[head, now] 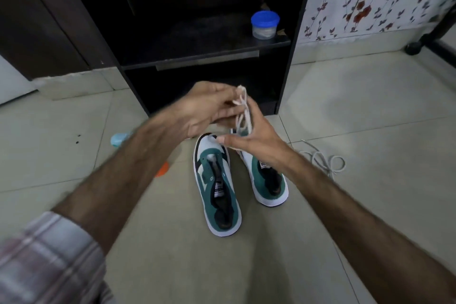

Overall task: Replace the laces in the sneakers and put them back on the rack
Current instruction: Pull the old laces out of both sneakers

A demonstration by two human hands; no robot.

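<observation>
My left hand (pixel 207 108) and my right hand (pixel 254 138) meet above the toes of the sneakers, just in front of the dark rack (pixel 204 57). My left fingers are curled and pinch a white lace (pixel 243 111), which hangs in loops down past my right fingers; my right hand's fingers are fairly straight against the lace, though the blur hides whether they pinch it. The left sneaker (pixel 217 192) and the right sneaker (pixel 269 180), green and white, stand side by side on the floor (pixel 370 118) in front of the rack. Another white lace (pixel 325 160) lies coiled on the floor, right of the sneakers. A blue-lidded jar (pixel 264 24) sits on the rack's shelf.
</observation>
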